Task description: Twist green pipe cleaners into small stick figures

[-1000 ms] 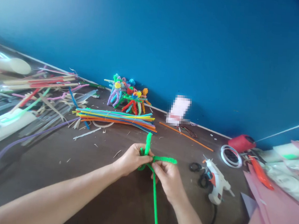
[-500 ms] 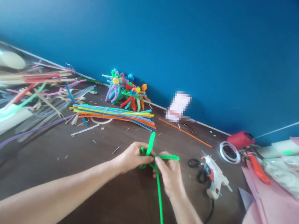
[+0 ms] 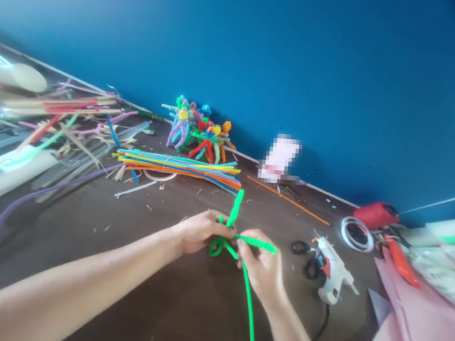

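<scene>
Between my hands is a figure of bright green pipe cleaner (image 3: 235, 213), with one coiled limb pointing up, another pointing right and a small loop below. My left hand (image 3: 202, 230) pinches it from the left, where the limbs meet. From the right, my right hand (image 3: 260, 265) grips the same piece with thumb and fingers close to the joint. A long straight green end hangs down past my right wrist toward the bottom edge. Some of the fingertips are hidden behind the figure.
A bundle of coloured pipe cleaners (image 3: 180, 168) lies ahead, with several finished pipe-cleaner figures (image 3: 201, 131) by the blue wall. On the right are a white glue gun (image 3: 333, 273), a tape roll (image 3: 357, 234) and pink sheets (image 3: 416, 317). Sticks and strips (image 3: 69, 126) clutter the left.
The view has shifted slightly. My hands have parted a little at the joint, so the lower loop shows more clearly, and the right-hand limb now slants slightly downward.
</scene>
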Demonstrator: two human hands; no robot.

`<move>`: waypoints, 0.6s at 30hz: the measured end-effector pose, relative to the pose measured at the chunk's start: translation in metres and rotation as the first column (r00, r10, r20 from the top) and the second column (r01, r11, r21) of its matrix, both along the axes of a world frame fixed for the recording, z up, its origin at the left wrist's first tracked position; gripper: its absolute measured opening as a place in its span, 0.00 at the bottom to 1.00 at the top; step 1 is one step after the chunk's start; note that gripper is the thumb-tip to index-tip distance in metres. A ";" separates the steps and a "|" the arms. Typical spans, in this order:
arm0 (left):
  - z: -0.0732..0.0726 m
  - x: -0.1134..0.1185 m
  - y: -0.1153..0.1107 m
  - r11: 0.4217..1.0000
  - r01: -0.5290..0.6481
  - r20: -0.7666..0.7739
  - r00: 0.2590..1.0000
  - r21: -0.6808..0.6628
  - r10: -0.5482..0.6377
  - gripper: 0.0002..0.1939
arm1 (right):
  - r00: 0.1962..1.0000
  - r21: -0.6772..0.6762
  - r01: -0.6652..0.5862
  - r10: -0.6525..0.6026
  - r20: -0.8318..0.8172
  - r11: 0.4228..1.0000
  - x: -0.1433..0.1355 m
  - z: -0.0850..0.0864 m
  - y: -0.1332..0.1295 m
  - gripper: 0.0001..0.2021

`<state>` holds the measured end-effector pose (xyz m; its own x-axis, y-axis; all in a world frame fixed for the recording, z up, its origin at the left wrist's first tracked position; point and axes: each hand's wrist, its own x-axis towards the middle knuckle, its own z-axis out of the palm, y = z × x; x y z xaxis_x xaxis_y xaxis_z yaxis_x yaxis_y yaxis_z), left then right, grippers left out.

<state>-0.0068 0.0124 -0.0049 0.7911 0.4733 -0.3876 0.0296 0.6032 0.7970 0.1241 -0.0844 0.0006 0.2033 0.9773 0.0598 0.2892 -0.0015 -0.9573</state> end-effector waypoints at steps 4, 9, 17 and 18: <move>0.001 -0.001 0.001 0.999 0.019 -0.003 1.000 -0.037 -0.019 0.11 | 0.998 0.022 -0.016 0.014 0.058 1.000 0.000 0.000 -0.002 0.05; 0.004 -0.001 0.000 0.998 0.032 0.009 0.999 -0.061 -0.031 0.10 | 0.993 0.045 -0.036 0.031 0.118 0.998 0.001 0.001 -0.004 0.05; 0.009 -0.001 -0.001 0.995 0.053 0.021 0.998 -0.088 -0.052 0.06 | 0.983 0.055 -0.071 0.061 0.176 0.996 0.001 0.003 -0.006 0.04; 0.008 -0.001 -0.001 0.994 0.058 0.019 0.998 -0.089 -0.057 0.06 | 0.983 0.054 -0.073 0.063 0.174 0.996 0.002 0.004 -0.006 0.04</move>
<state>-0.0081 0.0117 0.0036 0.8226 0.3910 -0.4129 0.0536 0.6695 0.7408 0.1256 -0.0904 0.0041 0.1181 0.9821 0.1467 0.4473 0.0793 -0.8909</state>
